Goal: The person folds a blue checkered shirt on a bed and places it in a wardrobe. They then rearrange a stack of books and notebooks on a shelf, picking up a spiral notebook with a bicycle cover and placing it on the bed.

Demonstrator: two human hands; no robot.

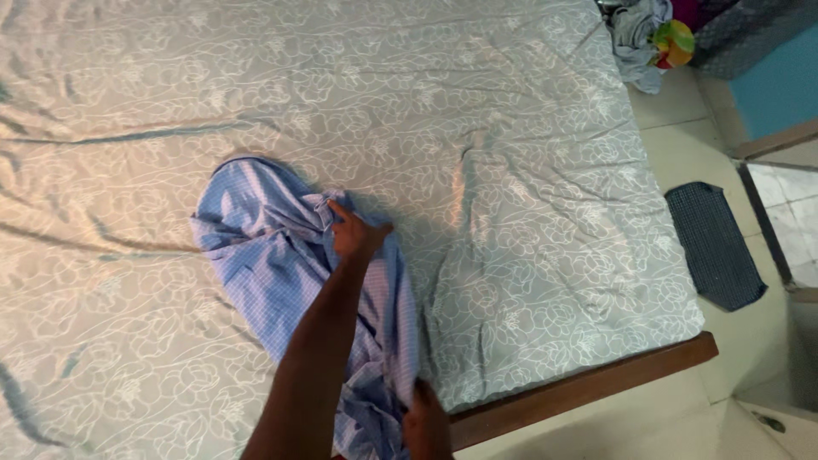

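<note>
A crumpled light-blue checked garment (264, 255) lies on a bed covered by a grey-green sheet with a white flower pattern (511, 170). My left hand (354, 234) reaches out over the garment and pinches a bunch of its fabric near the upper middle. My right hand (426, 422) is close to me at the bed's near edge, closed on the garment's lower end. My left forearm hides part of the cloth.
The bed's wooden frame edge (596, 383) runs along the lower right. A dark mat (714, 245) lies on the pale tiled floor beside the bed. A heap of clothes (648, 34) sits at the far right corner.
</note>
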